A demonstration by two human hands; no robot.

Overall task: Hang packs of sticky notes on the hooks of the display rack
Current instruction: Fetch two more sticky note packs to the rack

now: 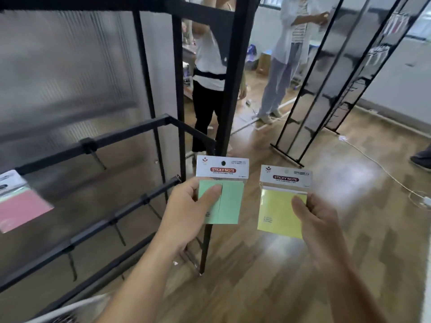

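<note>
Holding two packs up beside the display rack (176,89), neither on a hook yet. Green pack (229,201) in left hand (184,213): thumb flat across the front, fingers (193,183) wrapped round the left edge to the back, clamped on the pad itself. Same for yellow pack (277,213) in right hand (321,227), thumb pinching near the right edge. Gripped low on both, probably to keep the white header cards and hang holes clear for threading. Both upright, side by side, not touching, over the wooden floor (256,276). Green close to the rack's front post, so likely first up. Free hooks (99,159) down-left on the crossbars. Next move: swing left, line the hole up with a hook tip. Looks hung already at far left: pink pack (21,206), blurred.
</note>
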